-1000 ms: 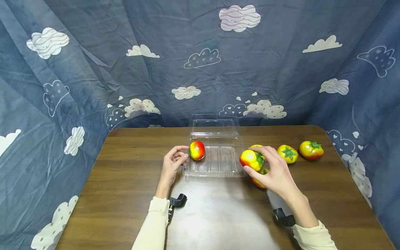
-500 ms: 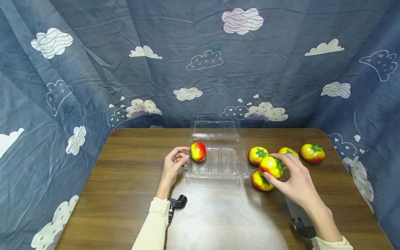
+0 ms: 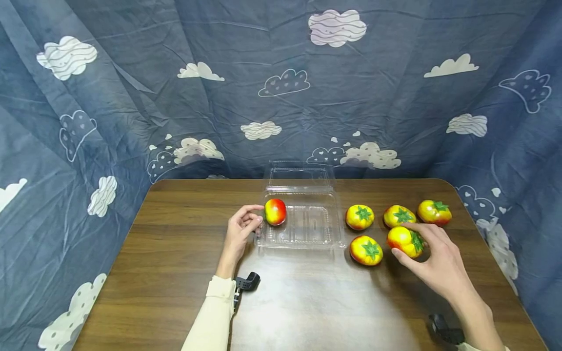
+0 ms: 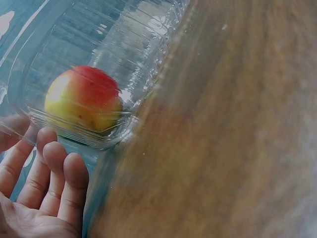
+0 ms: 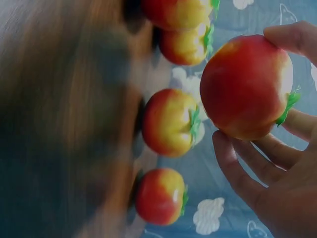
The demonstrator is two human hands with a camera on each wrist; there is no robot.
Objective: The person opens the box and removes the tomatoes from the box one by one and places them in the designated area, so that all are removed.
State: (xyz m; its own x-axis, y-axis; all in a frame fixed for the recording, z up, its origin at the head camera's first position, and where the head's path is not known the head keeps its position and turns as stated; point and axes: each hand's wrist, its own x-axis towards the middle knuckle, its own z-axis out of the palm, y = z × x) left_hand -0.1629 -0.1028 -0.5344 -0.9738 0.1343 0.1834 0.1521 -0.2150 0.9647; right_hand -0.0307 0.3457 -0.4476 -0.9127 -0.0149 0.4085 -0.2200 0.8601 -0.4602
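My left hand point(image 3: 240, 231) is at the left edge of a clear plastic clamshell box point(image 3: 309, 236), its thumb and fingertips gripping the rim. Inside the box, at the left, lies one red-yellow persimmon point(image 3: 275, 212); the left wrist view shows this persimmon point(image 4: 84, 99) through the clear wall, just past the fingers. My right hand point(image 3: 441, 261) holds another persimmon point(image 3: 401, 241) between thumb and fingertips, its green leafy cap turned toward the palm. In the right wrist view the held persimmon point(image 5: 245, 87) is close to the camera, with other persimmons behind it.
Right of the box sit several more persimmons: one nearer point(image 3: 366, 250), one behind it point(image 3: 357, 219), another point(image 3: 398, 217) just beyond the right hand, and one point(image 3: 434, 213) at the far right. The box's lid point(image 3: 300, 178) stands raised at the table's back edge.
My right hand has carried its persimmon rightward from beside the box, past the two nearest persimmons, which now show fully. The left hand has stayed at the box's edge.
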